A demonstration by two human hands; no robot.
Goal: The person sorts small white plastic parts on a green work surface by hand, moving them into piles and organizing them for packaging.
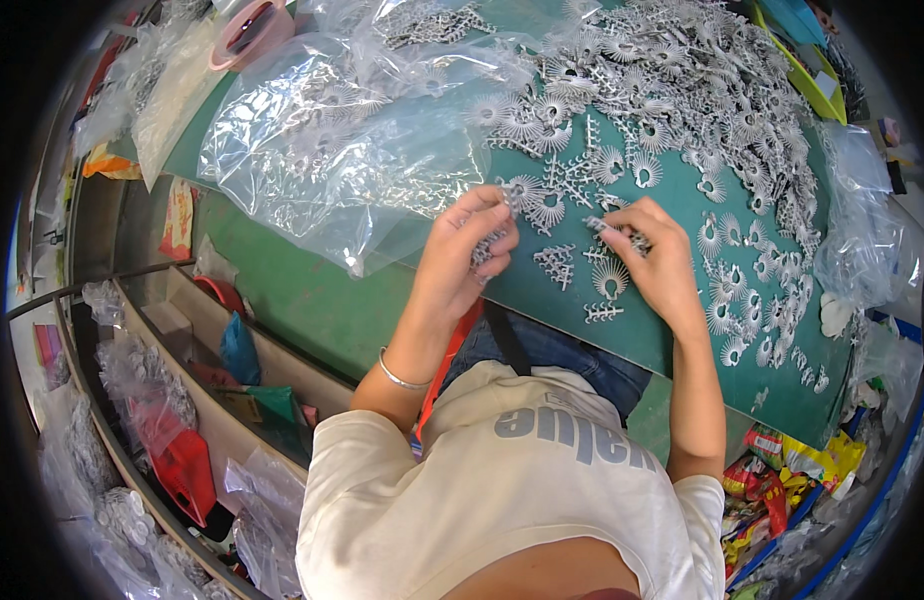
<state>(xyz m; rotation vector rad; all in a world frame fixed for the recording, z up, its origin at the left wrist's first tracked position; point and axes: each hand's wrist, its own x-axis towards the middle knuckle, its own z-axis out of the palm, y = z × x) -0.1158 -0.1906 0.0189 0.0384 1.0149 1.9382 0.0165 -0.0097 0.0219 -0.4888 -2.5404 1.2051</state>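
Observation:
My left hand (464, 243) is curled around several small silvery metal pieces. Part of a spiky ring-shaped piece pokes out by its fingertips, beyond the table's near edge. To the right, my right hand (659, 258) pinches a narrow toothed metal piece (597, 224) between thumb and fingers, with more metal tucked in the curled fingers. Between the hands lie a fan-shaped ring piece (610, 278), a branched piece (603, 313) and a small cluster of branched pieces (555, 265). Which shapes sit deep inside either fist is hidden.
A large heap of metal pieces (702, 75) covers the far right of the green table (672, 328). Clear plastic bags (332, 150) spread over its left side. Loose ring pieces (732, 285) lie right of my right hand. A pink bowl (252, 35) stands far left, a yellow-green bin (817, 85) far right.

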